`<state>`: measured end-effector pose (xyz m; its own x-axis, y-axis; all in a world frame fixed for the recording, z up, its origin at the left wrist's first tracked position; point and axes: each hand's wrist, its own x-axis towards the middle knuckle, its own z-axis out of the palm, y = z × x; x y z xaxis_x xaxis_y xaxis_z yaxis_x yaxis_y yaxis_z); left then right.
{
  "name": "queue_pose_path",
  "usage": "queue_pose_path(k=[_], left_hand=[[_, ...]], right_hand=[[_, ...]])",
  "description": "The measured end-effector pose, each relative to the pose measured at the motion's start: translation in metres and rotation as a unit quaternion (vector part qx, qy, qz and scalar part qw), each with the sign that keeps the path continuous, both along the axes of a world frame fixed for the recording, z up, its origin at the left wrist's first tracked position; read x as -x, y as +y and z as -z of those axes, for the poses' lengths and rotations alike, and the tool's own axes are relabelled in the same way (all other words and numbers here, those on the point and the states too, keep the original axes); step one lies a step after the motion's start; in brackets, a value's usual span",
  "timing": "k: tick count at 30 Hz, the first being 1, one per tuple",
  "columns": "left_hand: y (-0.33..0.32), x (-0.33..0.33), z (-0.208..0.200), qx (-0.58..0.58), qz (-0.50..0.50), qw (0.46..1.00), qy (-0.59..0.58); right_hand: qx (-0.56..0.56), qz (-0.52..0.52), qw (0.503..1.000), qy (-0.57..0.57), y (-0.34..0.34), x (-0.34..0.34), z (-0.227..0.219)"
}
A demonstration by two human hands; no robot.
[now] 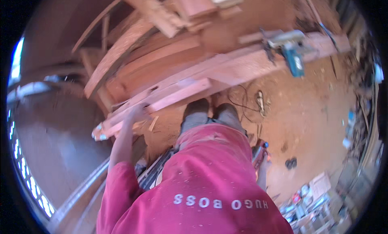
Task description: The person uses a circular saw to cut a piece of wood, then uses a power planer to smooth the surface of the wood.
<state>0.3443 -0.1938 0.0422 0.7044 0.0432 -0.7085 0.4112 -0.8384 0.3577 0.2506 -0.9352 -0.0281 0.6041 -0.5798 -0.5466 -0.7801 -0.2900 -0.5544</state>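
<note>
My left hand (138, 112) is at the near end of a short, pale reddish wooden piece (182, 94), its fingers closed around that end, slightly blurred. The piece lies along the near side of a long timber beam (242, 68) that runs slantwise across the view. Low by my right hip, my right hand (264, 163) grips a red tool (258, 153) with dark parts and a small blue spot; my shirt hides part of it, so its exact kind does not show.
A teal power tool (294, 60) rests on the beam's right part. Curved timber (117, 56) and stacked boards (192, 3) stand beyond. On the dirt floor lie a cable (244, 102), a pale metal object (260, 102) and two dark round things (290, 163). Clutter (311, 201) fills the lower right.
</note>
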Motion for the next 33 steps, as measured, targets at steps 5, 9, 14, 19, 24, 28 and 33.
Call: queue_pose_path(k=[5,9,14,19,24,28,33], left_hand=[[-0.062,-0.017,-0.010,-0.009,-0.008,0.963,-0.270],[-0.115,-0.024,0.024,-0.079,-0.040,0.954,-0.288],[-0.099,-0.001,0.033,-0.092,-0.042,0.942,-0.321],[-0.052,0.053,0.030,-0.074,-0.042,0.965,-0.249],[0.026,0.105,0.033,-0.107,-0.062,0.978,-0.168],[0.061,0.114,0.041,-0.113,-0.021,0.954,-0.275],[0.056,0.115,0.032,-0.112,-0.056,0.959,-0.256]], right_hand=[[-0.042,-0.094,0.994,-0.037,0.016,-0.001,0.006],[0.002,-0.152,0.988,0.016,0.036,-0.016,0.007],[0.043,-0.202,0.978,0.042,0.050,-0.022,0.008],[0.068,-0.228,0.970,0.056,0.060,-0.017,0.007],[0.084,-0.234,0.966,0.067,0.068,0.005,0.007],[0.087,-0.231,0.966,0.070,0.068,0.025,0.006],[0.133,-0.249,0.957,0.063,0.071,0.037,0.016]])
